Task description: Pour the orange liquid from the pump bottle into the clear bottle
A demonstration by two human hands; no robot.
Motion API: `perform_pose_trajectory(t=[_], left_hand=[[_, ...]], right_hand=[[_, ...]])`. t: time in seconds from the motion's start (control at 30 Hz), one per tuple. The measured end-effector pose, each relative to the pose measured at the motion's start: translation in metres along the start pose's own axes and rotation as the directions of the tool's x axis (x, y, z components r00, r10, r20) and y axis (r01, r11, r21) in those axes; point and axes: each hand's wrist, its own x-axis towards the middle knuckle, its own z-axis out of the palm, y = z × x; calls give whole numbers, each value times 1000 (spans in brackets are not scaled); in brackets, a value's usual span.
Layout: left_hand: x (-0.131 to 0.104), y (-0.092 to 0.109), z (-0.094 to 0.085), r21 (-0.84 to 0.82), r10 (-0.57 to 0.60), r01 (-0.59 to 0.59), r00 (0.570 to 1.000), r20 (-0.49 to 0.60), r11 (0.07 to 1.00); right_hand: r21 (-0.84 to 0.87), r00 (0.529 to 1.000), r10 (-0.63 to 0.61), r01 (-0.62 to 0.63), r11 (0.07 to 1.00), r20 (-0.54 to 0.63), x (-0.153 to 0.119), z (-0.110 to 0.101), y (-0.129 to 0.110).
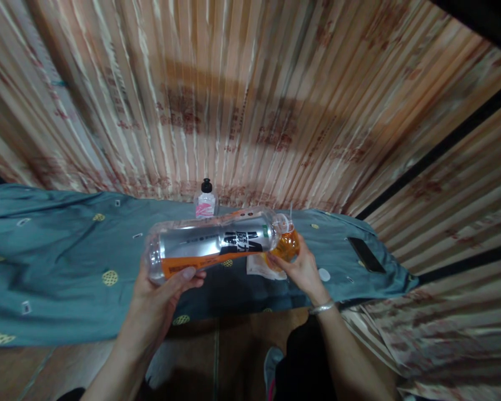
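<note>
My left hand (171,289) is wrapped around the base end of a large clear plastic drink bottle (209,244) with a silver, black and orange label. The bottle lies tilted nearly level in the air, its neck toward the right. At its mouth is a small clear container (290,242) with orange liquid inside, gripped by my right hand (300,270). The two openings overlap in view, so I cannot tell whether they touch. Beneath the small container, a white tissue or packet (265,270) lies on the cloth. A round white disc (324,274) rests beside my right wrist.
A green-blue patterned cloth (67,250) covers the long surface ahead. A small clear bottle with a black cap (206,200) stands at the back, before a pleated curtain (234,111). A dark phone (365,254) lies to the right. My shoe (271,365) shows on the tiled floor.
</note>
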Motion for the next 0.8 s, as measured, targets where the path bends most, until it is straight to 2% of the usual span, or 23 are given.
perform_pose_trajectory(t=[0.53, 0.67, 0.8], left_hand=[[0, -1, 4, -19, 10, -11, 999, -51, 1000], [1, -1, 6, -11, 1, -1, 1000, -27, 1000], [-2, 0, 9, -25, 16, -18, 997, -75, 1000]], right_hand=[[0, 1000, 20, -20, 1000, -6, -2, 0, 1], [-4, 1000, 19, -19, 1000, -12, -2, 1, 3], [3, 1000, 7, -7, 1000, -12, -2, 1, 4]])
